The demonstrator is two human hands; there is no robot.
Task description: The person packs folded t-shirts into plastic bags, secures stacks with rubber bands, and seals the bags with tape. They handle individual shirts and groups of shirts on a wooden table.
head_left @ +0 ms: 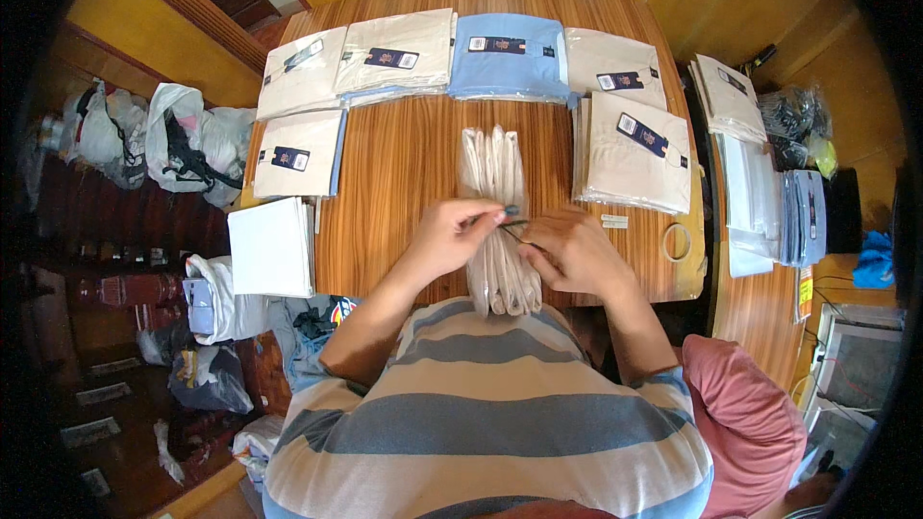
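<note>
In front of me on the wooden table is a bundle of beige folded cloth items in clear plastic point(495, 168), lying lengthwise with their edges up. A thin dark cord point(516, 224) crosses the bundle's middle. My left hand point(452, 235) comes over the bundle from the left, with thumb and forefinger pinched on the cord. My right hand point(574, 248) is on the other side with its fingers curled at the cord, which runs between both hands. The lower part of the cord is hidden by the bundle and my hands.
Around the table's edge lie stacks of bagged folded cloth, such as a blue stack point(510, 77) and a beige stack point(635, 168) with dark tags. A white stack point(272, 250) sits at left and a tape roll point(677, 242) at right. A person's red sleeve point(740, 404) is beside me.
</note>
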